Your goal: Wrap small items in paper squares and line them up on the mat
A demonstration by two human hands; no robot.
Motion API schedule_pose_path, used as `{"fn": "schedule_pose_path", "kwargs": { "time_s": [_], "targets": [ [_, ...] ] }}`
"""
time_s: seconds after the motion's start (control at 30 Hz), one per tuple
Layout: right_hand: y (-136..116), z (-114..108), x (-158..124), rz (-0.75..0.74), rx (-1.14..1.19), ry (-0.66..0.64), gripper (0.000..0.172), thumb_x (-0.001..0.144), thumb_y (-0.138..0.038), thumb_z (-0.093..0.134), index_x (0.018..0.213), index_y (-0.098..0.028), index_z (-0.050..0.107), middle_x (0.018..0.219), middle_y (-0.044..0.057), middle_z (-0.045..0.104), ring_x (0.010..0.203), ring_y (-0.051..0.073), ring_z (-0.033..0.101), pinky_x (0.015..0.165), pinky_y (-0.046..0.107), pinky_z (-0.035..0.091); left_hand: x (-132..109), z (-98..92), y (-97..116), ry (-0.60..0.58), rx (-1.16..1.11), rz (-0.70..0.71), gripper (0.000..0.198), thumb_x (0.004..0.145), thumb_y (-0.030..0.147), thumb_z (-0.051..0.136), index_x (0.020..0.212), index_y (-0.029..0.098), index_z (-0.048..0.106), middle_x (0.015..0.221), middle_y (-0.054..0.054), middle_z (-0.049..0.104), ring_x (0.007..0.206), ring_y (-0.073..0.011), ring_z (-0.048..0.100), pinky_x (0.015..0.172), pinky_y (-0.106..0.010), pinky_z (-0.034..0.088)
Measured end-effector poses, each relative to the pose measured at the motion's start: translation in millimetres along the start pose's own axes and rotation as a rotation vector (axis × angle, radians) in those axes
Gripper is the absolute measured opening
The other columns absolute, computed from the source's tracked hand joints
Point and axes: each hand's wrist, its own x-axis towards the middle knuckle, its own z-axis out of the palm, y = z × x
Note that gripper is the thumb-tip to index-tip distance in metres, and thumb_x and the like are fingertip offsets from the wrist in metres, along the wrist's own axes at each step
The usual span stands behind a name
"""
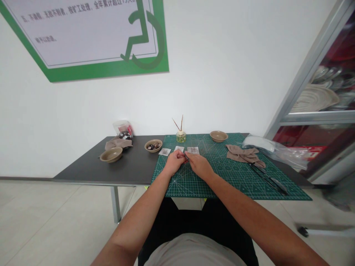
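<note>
My left hand and my right hand meet over the green cutting mat, fingertips almost touching. Both are closed in a pinch around something small and dark with a bit of red, too small to make out. Just beyond the fingers lie several small printed cards: a left card, a middle card partly behind my left hand, and a right card. To the left, a tan bowl contains several small dark and pale pieces.
A glass jar with sticks and a tan dish stand at the back. On the right lie a brown cloth, glasses and a plastic bag. Another bowl, a cloth and a clear bag are left.
</note>
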Motion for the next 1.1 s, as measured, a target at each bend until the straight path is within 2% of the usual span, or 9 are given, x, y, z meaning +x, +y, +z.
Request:
{"fn": "schedule_pose_path", "kwargs": {
  "time_s": [0.1, 0.2, 0.37, 0.77, 1.1],
  "targets": [
    [0, 0, 0, -0.018, -0.003, 0.001, 0.045, 0.09, -0.008, 0.037, 0.133, -0.011, 0.051, 0.127, 0.013, 0.062, 0.109, 0.021, 0.06, 0.098, 0.037, 0.045, 0, -0.8, -3, -0.005, -0.001, 0.009, 0.018, 0.064, 0.018, 0.068, 0.073, 0.017, 0.052, 0.06, 0.001, 0.066, 0.058, -0.0127, 0.061, 0.061, -0.024, 0.045],
    [-1, -1, 0, 0.035, -0.019, -0.017, 0.044, 0.091, -0.01, 0.037, 0.132, -0.008, 0.051, 0.118, 0.015, 0.066, 0.103, 0.021, 0.062, 0.095, 0.037, 0.047, 0, -0.1, -2, -0.003, -0.012, 0.012, 0.02, 0.064, 0.019, 0.069, 0.075, 0.017, 0.053, 0.061, 0.001, 0.066, 0.059, -0.0131, 0.062, 0.063, -0.025, 0.046],
    [0, -3, 0, 0.05, -0.006, -0.023, 0.044, 0.091, -0.011, 0.038, 0.133, -0.012, 0.051, 0.112, 0.013, 0.068, 0.099, 0.02, 0.063, 0.092, 0.036, 0.048, -1, 1.2, 1, -0.005, -0.006, -0.01, 0.023, 0.064, 0.021, 0.072, 0.076, 0.017, 0.053, 0.061, 0.002, 0.065, 0.058, -0.0126, 0.061, 0.063, -0.026, 0.046],
    [4, 0, -2, 0.008, 0.063, 0.019, 0.045, 0.09, -0.01, 0.038, 0.131, -0.015, 0.054, 0.118, 0.011, 0.067, 0.103, 0.019, 0.063, 0.095, 0.037, 0.048, -6, 4.5, 8, -0.009, 0.158, -0.005, 0.017, 0.061, 0.008, 0.059, 0.072, 0.018, 0.052, 0.06, 0.003, 0.064, 0.056, -0.012, 0.058, 0.056, -0.023, 0.041],
    [6, 0, -3, 0.041, 0.069, 0.016, 0.042, 0.091, -0.012, 0.038, 0.13, -0.013, 0.055, 0.116, 0.011, 0.068, 0.103, 0.02, 0.063, 0.095, 0.036, 0.049, -6, 6.1, 6, -0.021, 0.034, 0.011, 0.019, 0.064, 0.011, 0.061, 0.079, 0.019, 0.052, 0.056, 0.005, 0.06, 0.054, -0.0123, 0.058, 0.058, -0.024, 0.043]
  ]
}}
